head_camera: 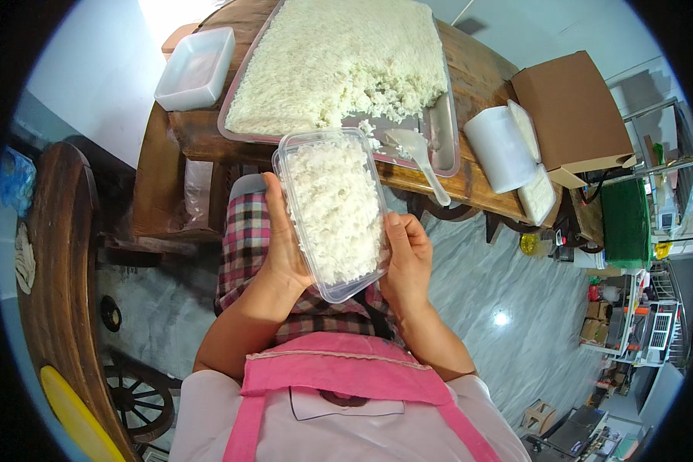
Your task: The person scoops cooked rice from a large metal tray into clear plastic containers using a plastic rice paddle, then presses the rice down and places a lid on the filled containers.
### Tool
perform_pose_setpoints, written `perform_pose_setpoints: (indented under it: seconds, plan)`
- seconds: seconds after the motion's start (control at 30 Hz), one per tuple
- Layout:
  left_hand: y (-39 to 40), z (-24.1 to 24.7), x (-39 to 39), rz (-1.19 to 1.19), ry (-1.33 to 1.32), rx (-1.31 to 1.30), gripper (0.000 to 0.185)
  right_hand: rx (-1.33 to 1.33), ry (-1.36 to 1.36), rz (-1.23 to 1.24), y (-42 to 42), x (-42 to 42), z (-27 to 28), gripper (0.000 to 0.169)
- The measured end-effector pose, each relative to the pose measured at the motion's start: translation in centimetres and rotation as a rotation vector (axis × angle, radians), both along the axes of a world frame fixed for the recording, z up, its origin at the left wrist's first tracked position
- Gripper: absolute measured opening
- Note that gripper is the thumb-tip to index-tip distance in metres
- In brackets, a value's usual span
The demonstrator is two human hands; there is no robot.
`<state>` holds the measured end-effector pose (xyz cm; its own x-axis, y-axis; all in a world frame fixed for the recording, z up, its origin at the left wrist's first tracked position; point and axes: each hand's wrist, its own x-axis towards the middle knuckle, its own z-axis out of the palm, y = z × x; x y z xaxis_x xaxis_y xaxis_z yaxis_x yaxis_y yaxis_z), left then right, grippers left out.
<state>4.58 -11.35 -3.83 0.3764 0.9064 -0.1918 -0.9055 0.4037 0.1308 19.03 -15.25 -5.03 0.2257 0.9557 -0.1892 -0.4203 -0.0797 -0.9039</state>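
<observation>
A clear plastic container (338, 211) filled with white cooked rice is held between both hands over the person's lap. My left hand (284, 237) grips its left side, the thumb along the edge. At its lower right side, my right hand (407, 248) pinches the rim with curled fingers. Just beyond it, a large metal tray (453, 138) holds a thick bed of rice (335, 58), with a hollow at the near right part. A pale rice paddle (420, 161) lies in that corner, its handle sticking out over the tray's near rim.
Stacked translucent containers (196, 69) stand at the table's left end. On the right of the wooden table (468, 63) are a white cylindrical or stacked plastic item (496, 149), rice-filled containers (538, 196) and a cardboard box (572, 110). A curved wooden bench (63, 242) is at left.
</observation>
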Motion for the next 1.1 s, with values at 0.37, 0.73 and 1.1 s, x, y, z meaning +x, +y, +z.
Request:
perform_pose_setpoints:
  seconds: [0.37,0.73,1.1]
  plan:
    - [0.1,-0.4,-0.1,0.019,-0.023,0.03,0.091,0.111,-0.204,-0.049,0.3,-0.2,0.0,0.021]
    - [-0.3,-1.6,-0.1,0.043,-0.047,0.134,0.084,0.061,-0.547,0.163,0.7,0.3,0.6,0.024]
    - [-1.7,0.7,-0.8,0.206,0.502,0.177,0.089,0.174,-0.514,0.076,0.2,-0.2,0.0,0.031]
